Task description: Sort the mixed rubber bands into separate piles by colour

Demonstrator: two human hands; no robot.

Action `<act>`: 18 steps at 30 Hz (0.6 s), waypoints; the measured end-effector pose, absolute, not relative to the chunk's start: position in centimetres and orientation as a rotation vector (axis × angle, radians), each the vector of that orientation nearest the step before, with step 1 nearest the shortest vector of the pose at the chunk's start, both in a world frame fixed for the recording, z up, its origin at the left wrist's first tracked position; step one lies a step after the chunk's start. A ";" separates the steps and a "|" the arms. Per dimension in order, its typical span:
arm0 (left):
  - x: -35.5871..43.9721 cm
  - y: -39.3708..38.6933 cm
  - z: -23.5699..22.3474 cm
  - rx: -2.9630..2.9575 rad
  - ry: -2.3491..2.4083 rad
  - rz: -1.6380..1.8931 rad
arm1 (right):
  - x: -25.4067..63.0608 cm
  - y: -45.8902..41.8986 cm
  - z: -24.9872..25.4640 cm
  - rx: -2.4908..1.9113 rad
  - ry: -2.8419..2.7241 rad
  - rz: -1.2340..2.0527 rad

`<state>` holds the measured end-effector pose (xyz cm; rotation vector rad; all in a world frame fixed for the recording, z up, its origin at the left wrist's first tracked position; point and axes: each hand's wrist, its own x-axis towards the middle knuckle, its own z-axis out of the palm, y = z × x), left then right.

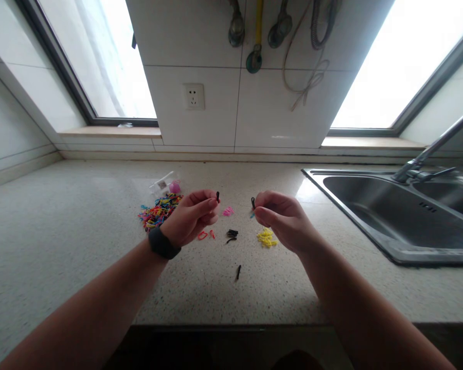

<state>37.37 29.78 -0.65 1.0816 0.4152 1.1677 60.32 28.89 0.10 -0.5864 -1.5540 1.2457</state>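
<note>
over the counter [200, 298], left hand [193, 215] and right hand [283, 220] each pinch a small black loop [253, 204].

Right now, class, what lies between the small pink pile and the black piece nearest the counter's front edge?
The head view shows a small black cluster between them.

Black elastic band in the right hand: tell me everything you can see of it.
The black elastic band is small and thin, apparently stretchy, though its exact material can't be told. It stands roughly upright as a narrow loop, pinched between thumb and finger in the grip of the right hand, which hides its lower end. It is held over the speckled counter, right of the pink bands in view.
</note>
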 end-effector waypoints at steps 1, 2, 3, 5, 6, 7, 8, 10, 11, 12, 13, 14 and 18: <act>37.3 29.8 -0.6 1.086 0.417 1.171 | 60.4 28.9 0.1 -0.576 -1.553 1.249; 37.3 29.8 -0.6 1.093 0.421 1.176 | 60.4 28.9 0.1 -0.567 -1.553 1.253; 37.2 29.8 -0.5 1.101 0.429 1.180 | 60.5 28.9 0.1 -0.561 -1.554 1.258; 37.2 29.8 -0.5 1.116 0.447 1.183 | 60.5 28.8 0.2 -0.556 -1.562 1.264; 37.2 29.8 -0.6 1.122 0.457 1.178 | 60.5 28.8 0.2 -0.554 -1.566 1.265; 37.2 29.9 -0.6 1.132 0.469 1.170 | 60.6 28.8 0.2 -0.550 -1.569 1.265; 37.1 30.0 -0.7 1.149 0.486 1.165 | 60.6 28.8 0.2 -0.545 -1.570 1.264; 37.1 30.2 -1.0 1.250 0.574 1.148 | 60.6 28.8 0.3 -0.539 -1.561 1.264; 37.1 30.2 -1.1 1.349 0.650 1.125 | 60.6 28.8 0.3 -0.534 -1.550 1.265; 37.2 30.3 -1.3 1.478 0.741 1.083 | 60.7 28.8 0.4 -0.531 -1.537 1.267; 37.2 30.4 -1.5 1.623 0.837 1.025 | 60.7 28.8 0.5 -0.528 -1.523 1.268; 37.2 30.4 -1.7 1.771 0.923 0.959 | 60.8 28.8 0.5 -0.527 -1.510 1.268; 37.2 30.7 -2.2 2.275 1.101 0.740 | 60.9 28.9 0.6 -0.553 -1.515 1.247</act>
